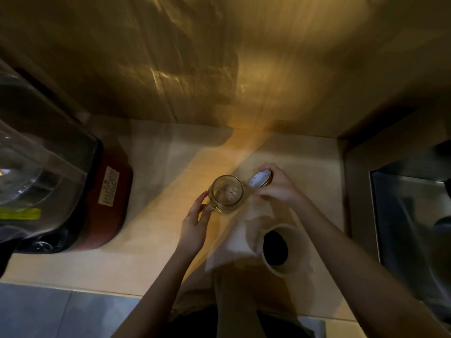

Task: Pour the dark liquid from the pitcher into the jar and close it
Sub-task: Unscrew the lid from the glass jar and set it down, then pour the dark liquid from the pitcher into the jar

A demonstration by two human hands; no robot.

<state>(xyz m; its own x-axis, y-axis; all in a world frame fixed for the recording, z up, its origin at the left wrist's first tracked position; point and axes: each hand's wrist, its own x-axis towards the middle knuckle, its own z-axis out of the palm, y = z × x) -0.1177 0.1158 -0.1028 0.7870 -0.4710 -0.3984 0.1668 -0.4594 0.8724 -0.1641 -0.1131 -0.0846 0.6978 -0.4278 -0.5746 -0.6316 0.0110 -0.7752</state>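
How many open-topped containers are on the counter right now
2. The glass jar stands mid-counter, steadied by the left hand. The pitcher of dark liquid sits nearer, under the right forearm. Others may be hidden in the dim edges.

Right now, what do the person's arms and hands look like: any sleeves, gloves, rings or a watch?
Both forearms are bare as far as the frame shows, with no sleeve or cuff in view. The left hand and right hand wear no gloves. No watch or bracelet shows on either wrist. The light is dim and amber, and the fingers are slightly blurred, so a thin ring cannot be ruled out.
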